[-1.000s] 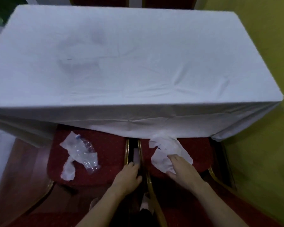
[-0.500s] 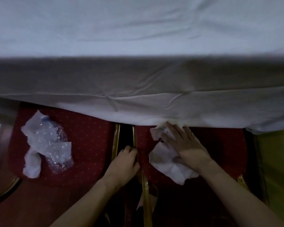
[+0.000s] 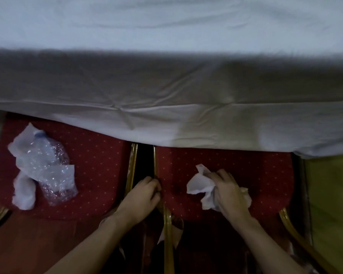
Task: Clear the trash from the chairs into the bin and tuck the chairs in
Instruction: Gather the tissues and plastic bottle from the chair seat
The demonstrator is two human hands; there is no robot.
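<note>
Two red dotted chairs with gold frames stand side by side, half under the tablecloth. On the right chair seat my right hand is shut on a crumpled white tissue, bunched up just above the cushion. My left hand grips the inner edge of the right chair's seat, in the gap between the chairs. On the left chair seat lie a crushed clear plastic bottle with a blue cap and white tissue pieces. No bin is in view.
A white tablecloth hangs low over the backs of both seats and fills the upper view. Gold chair legs run down between my arms. Brown floor shows at the lower left, and a yellow-green surface lies right of the chairs.
My right hand has pulled back from the tablecloth edge and gathered the flat tissue into a bunch. The view has dropped closer to the seats. My left hand stays on the seat edge.
</note>
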